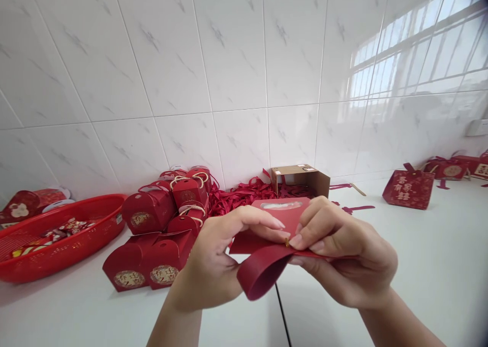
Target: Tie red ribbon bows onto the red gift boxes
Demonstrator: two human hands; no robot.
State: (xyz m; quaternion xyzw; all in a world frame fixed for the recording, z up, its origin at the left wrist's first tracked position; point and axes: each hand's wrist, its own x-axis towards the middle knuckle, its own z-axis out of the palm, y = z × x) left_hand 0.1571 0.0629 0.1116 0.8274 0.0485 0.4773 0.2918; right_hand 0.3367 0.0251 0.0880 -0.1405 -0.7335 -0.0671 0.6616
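"So, what do you have there?"

"A red card piece (292,220), held up between my two grips, above the white surface (438,265). My right grip (353,255) pinches it beside a small gold fitting (286,242); my left grip (223,255) curls around its other side. A broad dark-red ribbon (259,276) loops out toward me."

"How would it handle?"

"Light, I'd judge — thin, stiff enough to hold a fold, though a hard squeeze could crease it. The ribbon looks soft and smooth, so it may slip. I'd take the flat card close to the gold fitting and spare the pale oval window (284,205), likely the weakest part."

"And the edges, the room?"

"Stacked red boxes (152,212) stand near my left grip, so that side is tight. Beyond the card lie a heap of red ribbons (238,199) and a cardboard box (320,182), then the tiled wall (244,57). The right is roomier — a patterned red bag (407,189) stands well apart. Below my grips, a dark seam (282,314) crosses the surface."
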